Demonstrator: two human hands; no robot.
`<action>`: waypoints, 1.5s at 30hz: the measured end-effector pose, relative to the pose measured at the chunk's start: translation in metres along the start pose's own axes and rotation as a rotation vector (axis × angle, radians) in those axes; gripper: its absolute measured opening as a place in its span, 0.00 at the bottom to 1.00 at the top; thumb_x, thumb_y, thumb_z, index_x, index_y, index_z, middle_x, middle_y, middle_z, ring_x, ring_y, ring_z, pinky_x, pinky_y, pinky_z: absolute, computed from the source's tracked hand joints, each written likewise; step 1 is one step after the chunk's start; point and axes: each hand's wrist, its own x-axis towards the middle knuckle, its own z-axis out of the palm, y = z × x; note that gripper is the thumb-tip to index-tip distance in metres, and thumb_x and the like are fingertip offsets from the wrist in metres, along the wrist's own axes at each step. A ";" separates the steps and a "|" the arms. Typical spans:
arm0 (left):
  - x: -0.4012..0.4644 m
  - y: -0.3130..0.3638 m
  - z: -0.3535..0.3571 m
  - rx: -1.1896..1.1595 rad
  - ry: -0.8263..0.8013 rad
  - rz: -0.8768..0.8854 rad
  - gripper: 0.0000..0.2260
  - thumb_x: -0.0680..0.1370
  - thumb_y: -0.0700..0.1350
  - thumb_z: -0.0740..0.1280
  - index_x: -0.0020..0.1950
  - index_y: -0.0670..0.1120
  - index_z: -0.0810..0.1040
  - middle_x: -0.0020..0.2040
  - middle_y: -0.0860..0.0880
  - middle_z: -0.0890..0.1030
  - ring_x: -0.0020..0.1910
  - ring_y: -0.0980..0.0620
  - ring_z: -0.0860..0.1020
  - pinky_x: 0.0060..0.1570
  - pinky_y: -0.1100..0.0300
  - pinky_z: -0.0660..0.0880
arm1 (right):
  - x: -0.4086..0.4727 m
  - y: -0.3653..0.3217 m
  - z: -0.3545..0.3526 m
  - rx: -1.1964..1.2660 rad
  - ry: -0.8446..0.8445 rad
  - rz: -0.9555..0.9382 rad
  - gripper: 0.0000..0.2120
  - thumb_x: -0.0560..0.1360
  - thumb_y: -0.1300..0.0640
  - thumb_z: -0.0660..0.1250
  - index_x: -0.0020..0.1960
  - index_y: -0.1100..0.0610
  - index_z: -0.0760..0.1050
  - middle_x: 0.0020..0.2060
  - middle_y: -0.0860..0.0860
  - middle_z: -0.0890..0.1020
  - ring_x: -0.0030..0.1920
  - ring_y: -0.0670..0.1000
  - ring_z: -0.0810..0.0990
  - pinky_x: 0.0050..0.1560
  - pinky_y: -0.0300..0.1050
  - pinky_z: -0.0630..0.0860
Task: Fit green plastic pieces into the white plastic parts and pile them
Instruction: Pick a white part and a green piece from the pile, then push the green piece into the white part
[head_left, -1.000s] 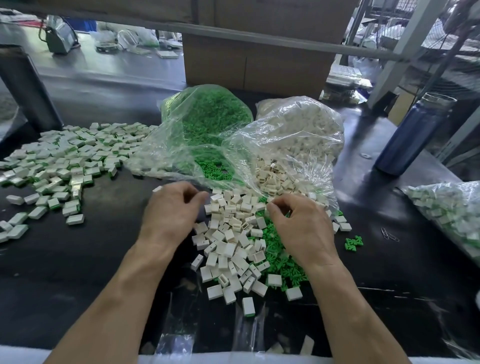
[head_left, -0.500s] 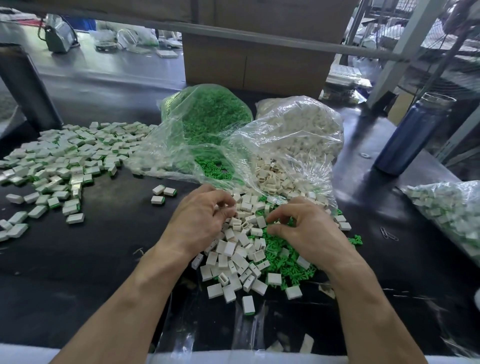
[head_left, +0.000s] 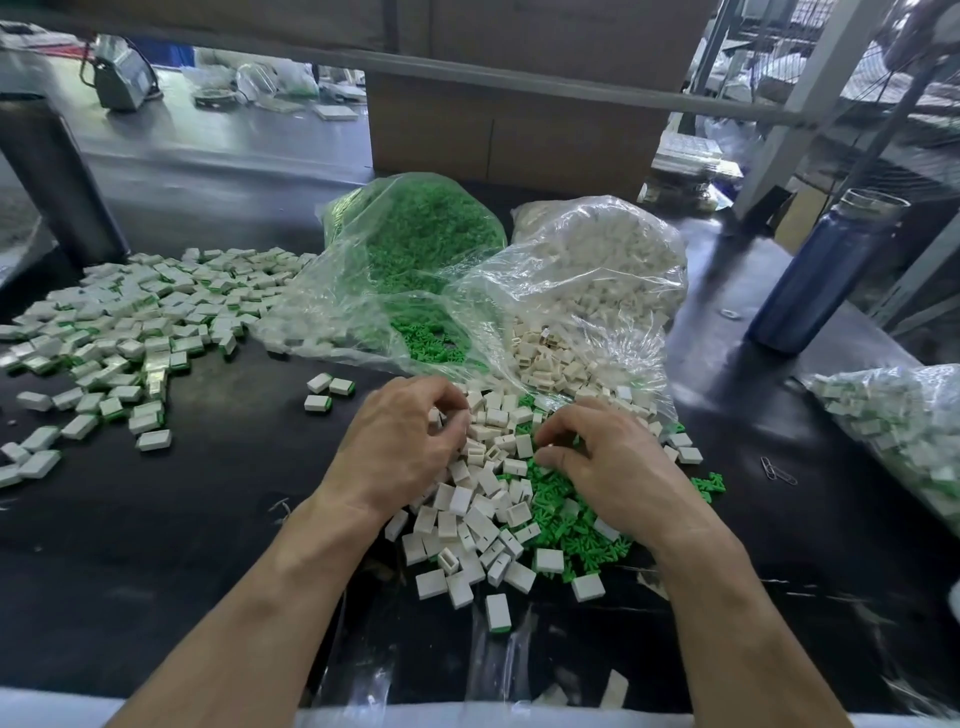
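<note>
My left hand (head_left: 400, 447) is curled over the left side of a heap of loose white parts (head_left: 467, 514), its fingertips pinching one white part. My right hand (head_left: 613, 467) hovers over the loose green pieces (head_left: 561, 519) beside that heap, thumb and forefinger close together; what they hold is hidden. Behind the hands lie an open clear bag of green pieces (head_left: 415, 249) and an open clear bag of white parts (head_left: 597, 270). Three fitted white-and-green pieces (head_left: 328, 391) lie just left of my left hand. A wide pile of fitted pieces (head_left: 130, 322) covers the table's left.
A blue bottle (head_left: 826, 270) stands at the right. A clear bag of fitted pieces (head_left: 904, 415) lies at the right edge, with paper clips (head_left: 776, 470) near it. A dark post (head_left: 57, 176) rises at the far left, and a cardboard box (head_left: 509, 130) stands behind the bags.
My left hand moved right from the spot where three fitted pieces now lie onto the white heap. My right hand shifted slightly down over the green pieces.
</note>
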 end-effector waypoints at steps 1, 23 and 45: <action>0.000 0.000 0.000 -0.017 0.025 -0.001 0.02 0.82 0.50 0.70 0.54 0.55 0.81 0.48 0.61 0.79 0.45 0.61 0.75 0.53 0.58 0.75 | 0.000 0.000 -0.001 0.003 -0.006 0.004 0.07 0.79 0.48 0.73 0.46 0.39 0.77 0.52 0.36 0.77 0.54 0.39 0.76 0.60 0.44 0.73; 0.001 0.013 0.005 -0.791 0.015 -0.107 0.09 0.78 0.37 0.73 0.56 0.48 0.84 0.51 0.49 0.86 0.53 0.49 0.85 0.55 0.59 0.82 | 0.005 -0.013 0.017 0.461 0.263 -0.032 0.03 0.85 0.51 0.65 0.52 0.47 0.76 0.44 0.45 0.83 0.42 0.36 0.79 0.41 0.34 0.76; 0.001 0.026 0.012 -1.130 0.018 -0.174 0.11 0.74 0.41 0.75 0.55 0.42 0.85 0.42 0.45 0.86 0.42 0.51 0.84 0.47 0.59 0.83 | 0.005 -0.027 0.028 0.821 0.306 -0.121 0.11 0.81 0.66 0.70 0.51 0.51 0.84 0.44 0.48 0.86 0.40 0.48 0.84 0.40 0.38 0.81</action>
